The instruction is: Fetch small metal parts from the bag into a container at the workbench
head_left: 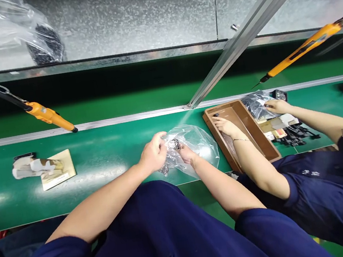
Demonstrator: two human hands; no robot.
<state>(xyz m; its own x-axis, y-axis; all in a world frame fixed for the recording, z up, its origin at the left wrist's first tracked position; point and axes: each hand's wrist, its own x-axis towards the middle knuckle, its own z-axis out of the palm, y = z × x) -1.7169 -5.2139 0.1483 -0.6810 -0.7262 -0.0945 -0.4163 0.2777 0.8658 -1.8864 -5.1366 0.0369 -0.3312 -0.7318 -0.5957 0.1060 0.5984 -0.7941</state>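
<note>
Hands at the mouth of a clear plastic bag [193, 144] lying on the green belt [98, 157], just in front of the person's lap. Left hand [154, 152] is closed, fingers pinching the bag's near-left edge; right hand [186, 153] is curled on the film too, thumb and fingers around a small dark part [174, 144] held between the two hands at the bag opening. Whether that part is inside the film or already clear of it, can't tell. More small dark parts [165, 169] hang in the bag's lower fold, just below the left hand. Step looks like pulling one part out of the bag; next move likely needs the left hand to keep the film taut while the right works the part free. Co-worker's hand [228, 127] rests in a brown tray [259, 149] to the right, well apart. Orange electric screwdriver [50, 116] hangs above the belt at left, untouched.
</note>
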